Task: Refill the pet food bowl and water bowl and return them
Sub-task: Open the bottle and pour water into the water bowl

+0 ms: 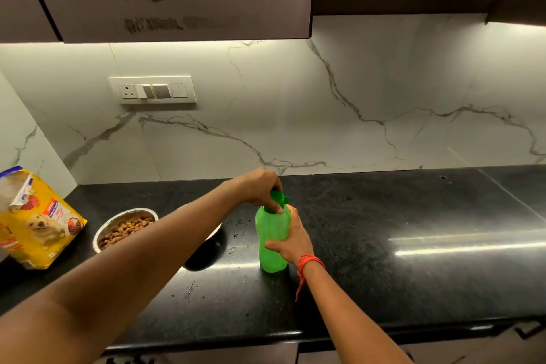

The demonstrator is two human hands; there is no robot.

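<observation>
1. A yellow plastic bag of dog food (38, 224) is sitting at the far left of a black speckled stone tabletop (413, 216).
2. Just right of it, a round steel bowl (124, 229) is resting on the tabletop, holding brown kibble. The left forearm is crossing over its right edge.
3. The left hand (261, 189) is reaching in from the left, its fingers curling around the green cap (277, 196).
4. A tall green plastic bottle (271, 236) is standing upright near the middle of the tabletop.
5. The right hand (292, 241), with a red thread (308, 263) at the wrist, is gripping the bottle's body, fingers wrapping round it.
</observation>
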